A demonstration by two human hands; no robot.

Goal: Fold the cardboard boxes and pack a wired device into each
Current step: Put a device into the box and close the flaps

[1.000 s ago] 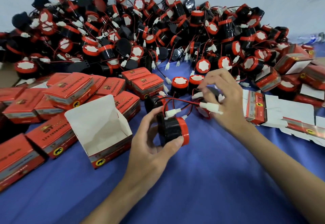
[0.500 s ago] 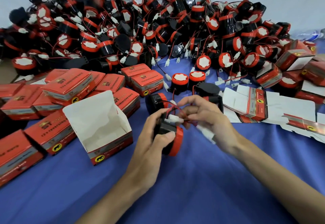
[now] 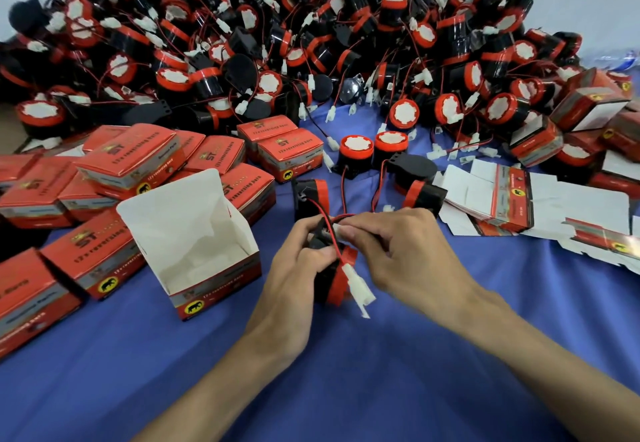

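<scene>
L hand (image 3: 294, 268) grips the black/red wired device (image 3: 332, 284) over the blue cloth (image 3: 346, 372); R hand (image 3: 405, 254) pinches its red wire (image 3: 323, 213) near the white plug (image 3: 358, 287). Open box (image 3: 221, 278) stands just left (yellow elephant logo on front). Closed boxes (image 3: 138, 161) read "ST", "12v reversing horn".

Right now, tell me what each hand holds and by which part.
The left hand grips the black-and-red device round its body; the right hand pinches its wire just above it, the white plug hanging free.

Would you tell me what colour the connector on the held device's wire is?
White. The connector shows best in the head view.
</scene>
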